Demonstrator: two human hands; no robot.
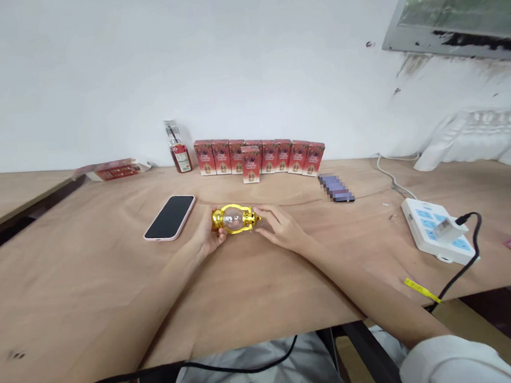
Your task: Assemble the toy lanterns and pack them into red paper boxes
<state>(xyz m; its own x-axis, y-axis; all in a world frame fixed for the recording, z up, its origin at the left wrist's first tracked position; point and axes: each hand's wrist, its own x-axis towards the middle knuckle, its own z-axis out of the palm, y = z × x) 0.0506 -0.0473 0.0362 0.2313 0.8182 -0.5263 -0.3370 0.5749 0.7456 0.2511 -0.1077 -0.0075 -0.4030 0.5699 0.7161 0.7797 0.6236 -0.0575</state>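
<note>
A small gold lantern with a clear glass globe [234, 218] lies on its side on the wooden table [86, 276]. My left hand [208, 234] grips its left end, fingers curled round it. My right hand [280, 226] holds the right end with fingertips pinched on the gold cap. Both forearms reach in from the near edge.
A black phone in a pink case [170, 217] lies left of the lantern. A row of several red boxes [261, 154] and a small bottle [179, 152] stand along the wall. A white power strip [438, 230] with a black cable sits right. A purple item [336, 188] lies behind.
</note>
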